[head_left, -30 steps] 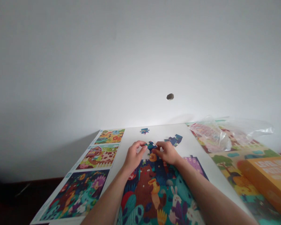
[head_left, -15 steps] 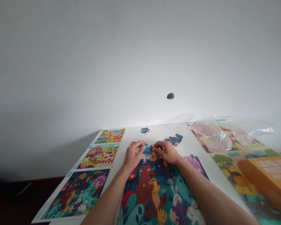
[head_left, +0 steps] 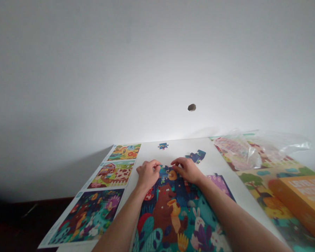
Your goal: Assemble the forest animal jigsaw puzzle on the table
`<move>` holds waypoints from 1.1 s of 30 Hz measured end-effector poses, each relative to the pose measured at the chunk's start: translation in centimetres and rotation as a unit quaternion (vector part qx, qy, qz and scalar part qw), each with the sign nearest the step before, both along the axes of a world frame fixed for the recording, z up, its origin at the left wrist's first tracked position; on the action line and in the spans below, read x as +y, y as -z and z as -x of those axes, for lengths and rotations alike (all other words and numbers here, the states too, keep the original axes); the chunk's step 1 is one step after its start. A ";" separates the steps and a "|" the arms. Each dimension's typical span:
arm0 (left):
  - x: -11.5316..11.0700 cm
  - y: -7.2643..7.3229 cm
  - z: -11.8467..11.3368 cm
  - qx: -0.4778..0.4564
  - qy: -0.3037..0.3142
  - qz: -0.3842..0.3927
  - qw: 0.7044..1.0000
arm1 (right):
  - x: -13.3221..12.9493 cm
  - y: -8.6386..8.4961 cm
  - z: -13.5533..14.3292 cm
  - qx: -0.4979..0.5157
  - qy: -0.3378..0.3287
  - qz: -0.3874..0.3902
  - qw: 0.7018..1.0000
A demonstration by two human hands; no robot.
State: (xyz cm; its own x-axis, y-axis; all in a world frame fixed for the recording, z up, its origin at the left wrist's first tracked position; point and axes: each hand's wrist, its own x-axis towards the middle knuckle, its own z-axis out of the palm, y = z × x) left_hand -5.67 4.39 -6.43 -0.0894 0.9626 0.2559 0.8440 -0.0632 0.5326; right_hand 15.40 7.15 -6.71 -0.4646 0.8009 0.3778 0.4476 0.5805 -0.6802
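Observation:
In the middle of the white table lies a jigsaw puzzle (head_left: 170, 210) with a brown bear, rabbits and dark leaves. A blue puzzle piece (head_left: 166, 171) sits at its far edge, level with the pieces around it. My left hand (head_left: 149, 174) pinches at that piece's left side, fingertips bent together. On the opposite side, my right hand (head_left: 186, 169) has thumb and forefinger closed at the piece's right corner. Part of the puzzle's far edge is hidden beneath my hands and forearms. Beyond them lie a loose puzzle piece (head_left: 163, 146) and several dark blue pieces (head_left: 196, 156).
A sheet with printed pictures (head_left: 88, 217) runs along the left side. To the right are a colourful printed sheet (head_left: 254, 183), a clear plastic bag (head_left: 248, 155) and an orange box (head_left: 301, 196). A white wall (head_left: 157, 70) with a hole (head_left: 191, 107) stands behind the table.
The blue piece has come down toward me and now meets the puzzle's far edge, where a gap showed before. My left fingers have shifted slightly left; my right hand barely moved.

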 end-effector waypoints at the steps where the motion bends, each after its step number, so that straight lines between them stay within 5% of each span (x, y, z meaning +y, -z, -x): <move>1: 0.0 -0.1 -0.1 0.003 -0.004 0.005 1.000 | 0.0 0.0 0.0 0.001 -0.001 -0.002 1.000; 17: -0.5 -0.8 -0.5 0.048 -0.026 0.029 0.998 | -0.2 -0.5 -0.2 0.007 0.042 -0.020 0.999; 33: -0.8 -0.6 -0.6 0.054 0.016 0.004 0.998 | 0.2 0.1 -0.2 -0.005 0.042 -0.025 0.999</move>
